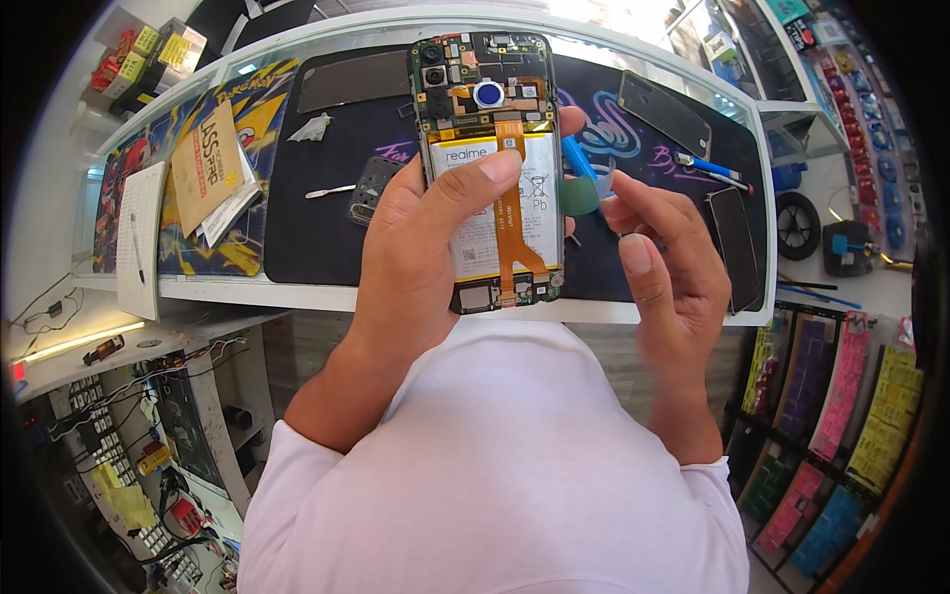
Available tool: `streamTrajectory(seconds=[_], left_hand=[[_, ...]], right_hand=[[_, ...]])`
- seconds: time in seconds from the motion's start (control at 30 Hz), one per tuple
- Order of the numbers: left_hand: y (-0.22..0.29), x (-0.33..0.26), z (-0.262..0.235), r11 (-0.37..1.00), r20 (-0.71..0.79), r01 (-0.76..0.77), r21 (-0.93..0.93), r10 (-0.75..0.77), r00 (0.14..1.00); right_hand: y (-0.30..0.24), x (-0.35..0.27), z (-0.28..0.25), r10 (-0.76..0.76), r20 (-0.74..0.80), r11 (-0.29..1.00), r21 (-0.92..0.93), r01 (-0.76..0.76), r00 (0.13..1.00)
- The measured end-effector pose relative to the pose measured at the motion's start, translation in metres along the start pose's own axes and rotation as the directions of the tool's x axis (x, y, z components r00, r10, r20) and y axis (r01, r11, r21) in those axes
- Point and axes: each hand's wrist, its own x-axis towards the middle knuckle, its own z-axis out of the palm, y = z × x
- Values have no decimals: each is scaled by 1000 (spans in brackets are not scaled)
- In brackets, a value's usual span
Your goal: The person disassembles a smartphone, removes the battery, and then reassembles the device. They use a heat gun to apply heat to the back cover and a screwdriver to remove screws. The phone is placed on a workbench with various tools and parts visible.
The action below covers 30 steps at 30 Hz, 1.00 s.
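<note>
1. Two hands are raised above the worktop [297,293], with an opened smartphone [490,168] between them.
2. The left hand [416,247] is clamped on the smartphone, thumb pressed across the white battery [475,213] and fingers wrapped behind the body, holding it upright with its back cover off.
3. Inside the smartphone show the green circuit board [475,74] with camera lenses at top left, a round blue part in the middle, and an orange flex cable [510,213] running down over the battery to the lower board.
4. The right hand [658,262] is pinched shut on a small green triangular pick [582,195], just beside the smartphone's right edge.
5. Below lies a dark work mat [327,238] covering much of the worktop.
6. On the mat rest a metal spudger [330,190], a small dark phone part [371,188], a dark back cover [665,111], a blue-handled screwdriver [712,168] and a black panel [737,247] at the right edge.
7. At the left of the worktop sit a brown paper envelope [206,163] and a white notepad [139,238] with a pen on it.
</note>
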Motion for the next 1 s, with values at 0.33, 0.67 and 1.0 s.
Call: streamTrajectory(seconds=[0.33, 0.67, 1.0], left_hand=[[-8, -3, 8, 993, 28, -119, 6, 119, 992], [-5, -7, 7, 980, -15, -190, -66, 190, 982], [1, -12, 10, 971, 14, -235, -50, 236, 972]], right_hand=[[10, 5, 28, 181, -74, 941, 302, -150, 981], [10, 5, 43, -50, -82, 988, 144, 62, 995], [-7, 7, 40, -391, 96, 814, -427, 393, 915]])
